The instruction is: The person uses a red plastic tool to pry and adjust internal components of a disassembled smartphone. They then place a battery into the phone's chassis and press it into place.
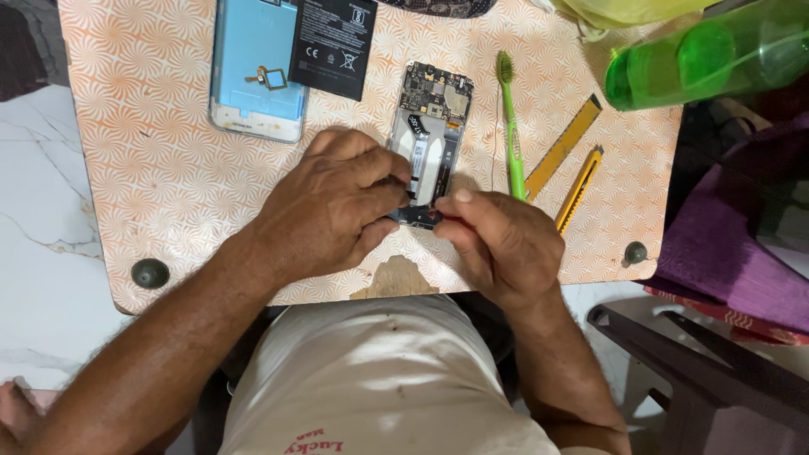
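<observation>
Opened phone on patterned counter, left hand gripping its lower end, right hand pinched at its bottom edge.

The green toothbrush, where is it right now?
In the head view, the green toothbrush lies on the patterned board, right of the opened phone and left of the yellow strip, bristles at the far end, just beyond the right hand.

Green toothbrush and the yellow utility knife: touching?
Apart. The head view shows patterned table surface between the green toothbrush and the yellow utility knife; a yellow ruler strip lies between them.
</observation>
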